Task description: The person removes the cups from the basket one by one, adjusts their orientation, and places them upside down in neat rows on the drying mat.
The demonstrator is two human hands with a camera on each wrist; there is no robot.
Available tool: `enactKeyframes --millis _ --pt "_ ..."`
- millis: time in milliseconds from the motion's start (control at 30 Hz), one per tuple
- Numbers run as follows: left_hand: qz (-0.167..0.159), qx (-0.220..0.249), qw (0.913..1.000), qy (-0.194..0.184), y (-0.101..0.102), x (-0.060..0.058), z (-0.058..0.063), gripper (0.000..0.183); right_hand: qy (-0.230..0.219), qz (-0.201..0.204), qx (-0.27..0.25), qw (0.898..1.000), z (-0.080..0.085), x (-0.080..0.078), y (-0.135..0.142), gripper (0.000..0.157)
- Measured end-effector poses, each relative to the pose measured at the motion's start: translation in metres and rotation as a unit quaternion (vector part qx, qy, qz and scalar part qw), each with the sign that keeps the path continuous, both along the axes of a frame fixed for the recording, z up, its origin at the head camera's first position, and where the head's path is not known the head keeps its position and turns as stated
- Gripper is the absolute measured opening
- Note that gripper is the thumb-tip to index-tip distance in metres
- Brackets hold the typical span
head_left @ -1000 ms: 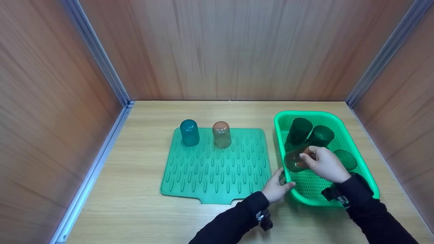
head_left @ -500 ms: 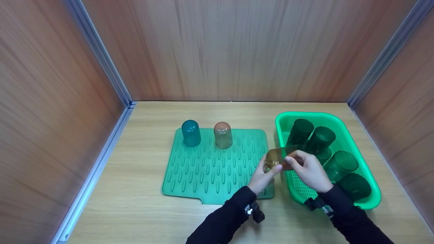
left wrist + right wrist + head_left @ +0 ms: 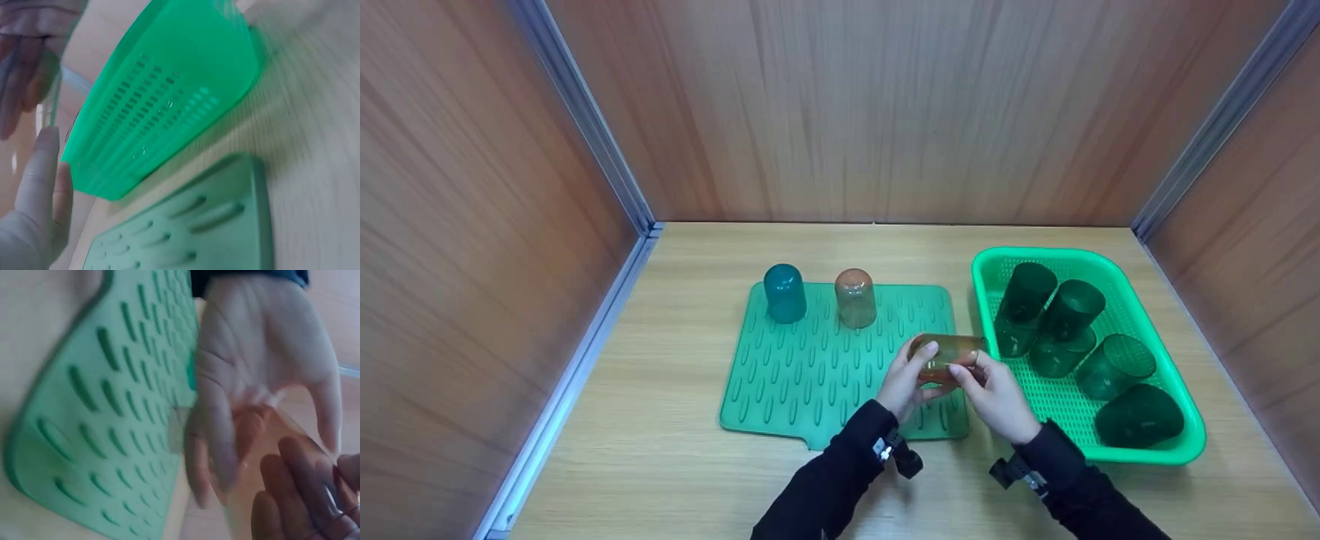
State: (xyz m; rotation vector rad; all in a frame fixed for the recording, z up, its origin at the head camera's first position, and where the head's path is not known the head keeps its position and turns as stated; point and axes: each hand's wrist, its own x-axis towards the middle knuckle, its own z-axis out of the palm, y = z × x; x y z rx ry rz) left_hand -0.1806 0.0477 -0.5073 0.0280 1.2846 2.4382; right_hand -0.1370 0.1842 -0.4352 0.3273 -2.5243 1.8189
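Note:
Over the right part of the green ribbed mat (image 3: 840, 375), both hands hold a clear amber cup (image 3: 947, 343) lying on its side. My left hand (image 3: 901, 386) grips its left end, thumb on the near upper side. My right hand (image 3: 997, 397) pinches the right end between thumb and fingers. In the right wrist view, right-hand fingers (image 3: 287, 495) show by the see-through cup wall, with the left hand (image 3: 264, 343) at the other end. Along the mat's back edge, a blue cup (image 3: 785, 294) and a pale orange cup (image 3: 856, 300) stand upside down.
A green perforated basket (image 3: 1189, 405) stands right of the mat, holding several dark green-looking cups, some leaning, such as the tilted cup (image 3: 1140, 416) at its near right. Wood-grain walls (image 3: 877, 112) enclose the table (image 3: 660, 390) at the back and both sides.
The amber cup has come out of the basket in the right hand and moved left over the mat. The left hand has left the basket rim and taken hold of the cup's other end.

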Motion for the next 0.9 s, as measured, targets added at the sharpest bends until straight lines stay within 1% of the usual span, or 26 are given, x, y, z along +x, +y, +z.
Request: enactKeyframes --millis 133,200,333,400,467,600,667,700,733,800,833,900 --pt "-0.004 -0.035 0.9994 0.001 -0.008 -0.004 -0.004 0.065 0.002 -0.009 -0.023 1.0 -0.015 0.001 -0.007 0.011" --pt "-0.01 -0.05 0.9987 0.0 -0.012 -0.007 -0.005 0.064 0.004 -0.011 -0.033 0.999 -0.026 -0.003 -0.008 0.013" --pt "-0.019 -0.095 0.9952 0.012 -0.019 -0.012 -0.004 0.062 -0.001 -0.017 -0.016 1.0 -0.046 -0.009 -0.007 0.016" --pt "-0.026 -0.127 0.9911 0.031 -0.023 -0.014 -0.003 0.061 -0.009 -0.016 0.0 1.0 -0.054 -0.01 -0.004 0.019" --pt "-0.033 -0.162 0.9849 0.051 -0.026 -0.015 -0.002 0.06 -0.016 -0.01 0.019 1.0 -0.059 -0.008 -0.002 0.022" --pt "-0.054 -0.226 0.9685 0.091 -0.033 -0.018 0.003 0.058 -0.017 0.009 0.048 0.999 -0.067 -0.004 0.001 0.03" --pt "-0.061 -0.259 0.9576 0.111 -0.035 -0.019 0.006 0.057 -0.007 0.015 0.072 0.997 -0.07 -0.003 0.001 0.033" --pt "-0.065 -0.278 0.951 0.119 -0.036 -0.02 0.009 0.058 -0.005 0.017 0.079 0.997 -0.071 -0.002 0.002 0.033" --pt "-0.067 -0.3 0.9426 0.129 -0.037 -0.021 0.011 0.059 -0.003 0.018 0.088 0.996 -0.072 -0.001 0.002 0.032" --pt "-0.068 -0.355 0.9189 0.158 -0.038 -0.024 0.016 0.06 -0.003 0.024 0.113 0.993 -0.074 0.0 0.003 0.028" --pt "-0.07 -0.381 0.9055 0.173 -0.039 -0.026 0.019 0.062 -0.004 0.03 0.127 0.991 -0.075 0.0 0.003 0.025" --pt "-0.078 -0.432 0.8757 0.2 -0.041 -0.029 0.023 0.064 -0.004 0.047 0.153 0.987 -0.077 0.001 0.003 0.019"
